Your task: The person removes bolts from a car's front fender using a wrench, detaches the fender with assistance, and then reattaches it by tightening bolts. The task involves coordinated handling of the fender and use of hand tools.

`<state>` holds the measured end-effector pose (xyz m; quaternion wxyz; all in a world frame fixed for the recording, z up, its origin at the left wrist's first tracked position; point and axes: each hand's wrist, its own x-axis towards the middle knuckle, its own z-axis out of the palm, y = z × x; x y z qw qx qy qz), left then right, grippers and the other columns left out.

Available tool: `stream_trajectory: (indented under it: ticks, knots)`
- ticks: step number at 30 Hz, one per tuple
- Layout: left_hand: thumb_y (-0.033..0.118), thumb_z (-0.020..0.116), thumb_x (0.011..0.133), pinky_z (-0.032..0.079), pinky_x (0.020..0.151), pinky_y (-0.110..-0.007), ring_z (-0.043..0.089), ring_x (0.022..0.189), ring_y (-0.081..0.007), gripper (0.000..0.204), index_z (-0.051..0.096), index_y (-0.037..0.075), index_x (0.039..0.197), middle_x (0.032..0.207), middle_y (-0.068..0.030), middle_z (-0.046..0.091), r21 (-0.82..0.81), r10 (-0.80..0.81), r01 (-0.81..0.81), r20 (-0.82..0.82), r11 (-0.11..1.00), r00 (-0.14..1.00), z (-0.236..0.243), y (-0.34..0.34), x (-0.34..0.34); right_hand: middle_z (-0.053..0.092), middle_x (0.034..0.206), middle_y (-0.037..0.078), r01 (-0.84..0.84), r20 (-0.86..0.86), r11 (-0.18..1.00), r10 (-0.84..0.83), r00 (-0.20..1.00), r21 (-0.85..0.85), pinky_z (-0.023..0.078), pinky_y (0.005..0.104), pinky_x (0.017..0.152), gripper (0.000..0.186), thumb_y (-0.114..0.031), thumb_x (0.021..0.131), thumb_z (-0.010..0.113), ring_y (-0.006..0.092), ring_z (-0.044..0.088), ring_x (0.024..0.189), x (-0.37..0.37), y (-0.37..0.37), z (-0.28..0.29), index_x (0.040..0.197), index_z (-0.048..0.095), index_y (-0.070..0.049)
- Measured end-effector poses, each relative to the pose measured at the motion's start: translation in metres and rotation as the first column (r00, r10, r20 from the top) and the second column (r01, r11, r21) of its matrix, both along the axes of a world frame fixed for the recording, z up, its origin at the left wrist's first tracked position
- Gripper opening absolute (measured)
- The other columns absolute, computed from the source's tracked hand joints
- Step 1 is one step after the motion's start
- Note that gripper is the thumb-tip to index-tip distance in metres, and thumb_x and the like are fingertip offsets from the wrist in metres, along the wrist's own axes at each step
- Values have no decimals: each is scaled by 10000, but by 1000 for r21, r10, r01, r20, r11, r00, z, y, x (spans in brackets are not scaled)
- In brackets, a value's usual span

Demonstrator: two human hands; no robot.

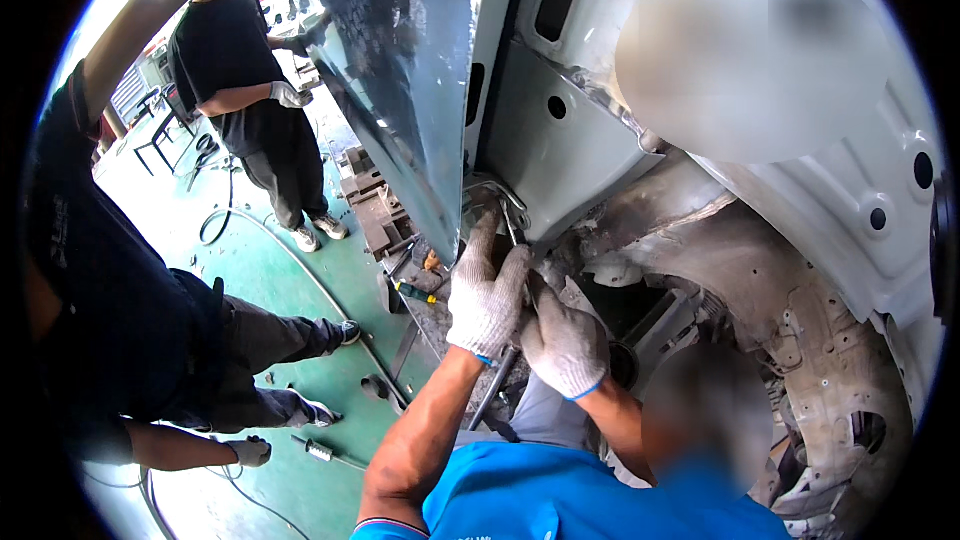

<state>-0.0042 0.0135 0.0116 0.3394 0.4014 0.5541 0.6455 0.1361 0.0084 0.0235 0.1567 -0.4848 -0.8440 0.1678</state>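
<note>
Both my hands wear white knitted work gloves and meet low down at the bottom corner of a car body panel. My left hand (483, 302) is closed, its index finger reaching up along a metal clamp (513, 205) with a curved jaw. Just to the right, my right hand (567, 340) has its fingers wrapped round the lower end of what looks like the same clamp. My gloves hide most of its handle. The clamp lies against the grey inner panel (570, 135), beside the lower tip of a dark glossy outer panel (400, 70).
A yellow-green handled screwdriver (415, 292) lies left of my hands, near metal blocks (378, 208). One co-worker (100, 300) stands close on my left, an arm raised; another (245, 90) holds the outer panel's far edge. A hose (300, 265) crosses the green floor. Bare wheel-arch metal (740, 260) lies right.
</note>
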Motion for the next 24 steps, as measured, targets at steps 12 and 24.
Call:
stream_trajectory:
  ticks: [12,24]
  knots:
    - [126,638,966,459,1085,-396,621,1261,-356,505,538,-24,1438,1344,-267,634,126,31,11,-326,992,945,-17,12,-13,702,1043,170,-93,-136,955,136,981,282,549,431,832,357,-217,881,695,375,679,999,-45,51,-155,1185,630,-41]
    - [281,594,1039,520,842,-379,640,951,-297,433,558,-52,1313,1065,-216,657,191,1,10,-59,981,998,19,11,10,739,1034,212,-84,-371,927,228,900,367,579,379,814,233,-151,985,648,347,744,922,4,29,95,1151,696,4]
